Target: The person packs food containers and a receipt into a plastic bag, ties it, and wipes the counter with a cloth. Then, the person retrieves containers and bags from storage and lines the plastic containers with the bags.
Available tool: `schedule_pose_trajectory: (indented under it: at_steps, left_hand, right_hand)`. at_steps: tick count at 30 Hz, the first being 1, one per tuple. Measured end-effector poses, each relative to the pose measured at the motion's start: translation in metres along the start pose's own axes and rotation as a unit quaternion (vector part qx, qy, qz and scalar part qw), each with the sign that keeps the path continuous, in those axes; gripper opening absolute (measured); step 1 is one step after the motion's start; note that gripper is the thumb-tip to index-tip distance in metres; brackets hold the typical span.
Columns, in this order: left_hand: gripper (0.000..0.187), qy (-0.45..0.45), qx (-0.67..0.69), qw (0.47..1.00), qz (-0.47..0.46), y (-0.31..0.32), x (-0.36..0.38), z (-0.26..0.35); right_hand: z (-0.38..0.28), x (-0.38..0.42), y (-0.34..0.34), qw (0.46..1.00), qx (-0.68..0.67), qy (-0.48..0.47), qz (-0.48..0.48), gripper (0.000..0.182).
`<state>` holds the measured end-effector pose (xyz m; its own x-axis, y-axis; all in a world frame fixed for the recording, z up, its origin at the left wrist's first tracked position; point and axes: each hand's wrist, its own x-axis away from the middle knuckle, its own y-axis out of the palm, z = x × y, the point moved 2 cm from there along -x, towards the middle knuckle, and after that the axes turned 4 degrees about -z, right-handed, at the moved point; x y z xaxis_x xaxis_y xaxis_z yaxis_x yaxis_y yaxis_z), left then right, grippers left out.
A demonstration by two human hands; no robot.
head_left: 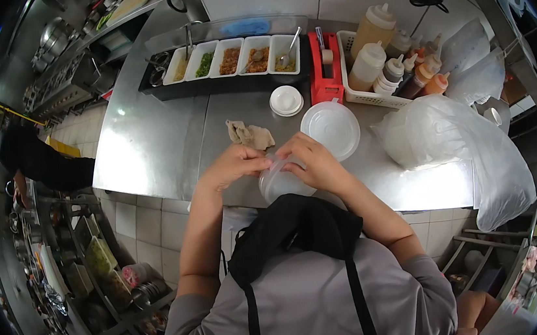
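Note:
Both hands meet at the front of the steel table, over a clear round plastic container point(275, 185). My left hand point(240, 164) pinches its rim from the left. On the other side my right hand point(312, 163) has its thumb and fingers closed on the same rim. My head covering hides the container's lower part. Just beyond my left hand lies a crumpled beige cloth point(250, 135). A translucent round tub with a white rim point(330, 128) stands right behind my right hand. Farther back sit small white round lids or dishes point(286, 100), stacked.
A black holder carries white trays of chopped toppings point(229, 60), some with spoons. Beside it are a red tape dispenser point(325, 70) and a basket of squeeze bottles point(375, 94). Large plastic bags point(422, 132) lie at right. Another person point(45, 155) bends over at far left.

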<state>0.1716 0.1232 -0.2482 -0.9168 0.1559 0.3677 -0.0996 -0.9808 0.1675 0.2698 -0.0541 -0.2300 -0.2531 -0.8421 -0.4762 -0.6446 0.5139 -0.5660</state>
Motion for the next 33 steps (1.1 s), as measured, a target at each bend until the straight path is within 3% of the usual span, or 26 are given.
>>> schedule_pose_trajectory:
  at_steps: [22,33]
  left_hand:
    - [0.023,0.024,-0.043,0.995,-0.092,-0.015,-0.009,-0.003]
    - [0.017,0.037,-0.044,0.996,-0.062,-0.034,0.012,0.013]
  right_hand:
    - [-0.007,0.005,0.013,0.997,-0.018,0.049,0.054,0.030]
    - [-0.021,-0.028,0.024,0.997,0.050,0.012,0.062,0.030]
